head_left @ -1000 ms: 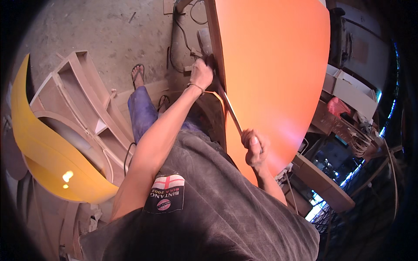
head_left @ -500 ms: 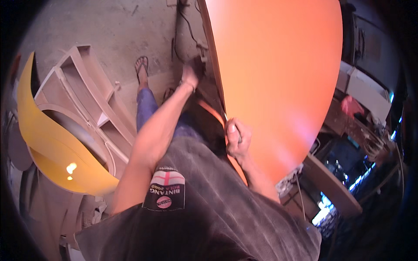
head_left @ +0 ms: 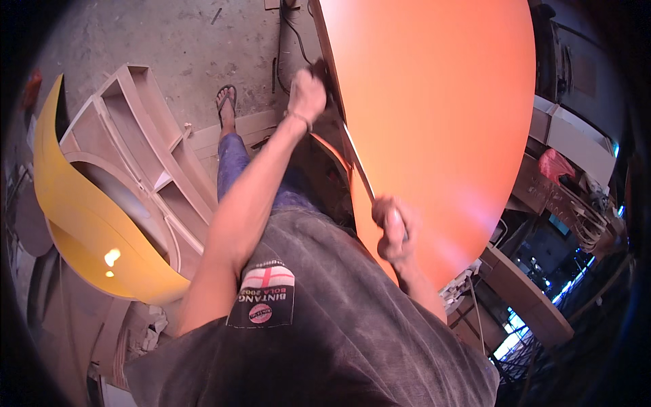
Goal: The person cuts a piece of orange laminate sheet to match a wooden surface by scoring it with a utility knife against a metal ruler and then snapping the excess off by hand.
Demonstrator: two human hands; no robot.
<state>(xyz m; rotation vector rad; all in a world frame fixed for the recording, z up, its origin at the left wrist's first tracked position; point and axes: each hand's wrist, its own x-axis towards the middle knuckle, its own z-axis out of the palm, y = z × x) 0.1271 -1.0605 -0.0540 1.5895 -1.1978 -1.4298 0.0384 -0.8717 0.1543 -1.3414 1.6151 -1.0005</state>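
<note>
A large orange curved sheet point(head_left: 434, 115) stands in front of me, with a dark edge along its left side. My right hand point(head_left: 395, 227) is closed round the end of a thin, straight metal tool point(head_left: 361, 165) with a narrow shaft. The shaft slants up and left from the fist and lies against the sheet's left edge. My left hand point(head_left: 308, 93) is closed farther up, beside that same edge. Something dark shows just beyond its fingers, too blurred to name. Below the tool, a narrow orange strip point(head_left: 331, 149) curves away from the sheet.
To my left lies a pale curved wooden frame with compartments point(head_left: 146, 129), and a yellow curved sheet point(head_left: 102, 217) leans against it. A cable point(head_left: 296, 34) hangs beyond my left hand. Boards point(head_left: 529, 292) and a pink bag point(head_left: 556, 165) are on the right.
My right hand has moved right and slightly nearer to me, and more of the metal shaft shows. My left hand has shifted a little up and right along the edge.
</note>
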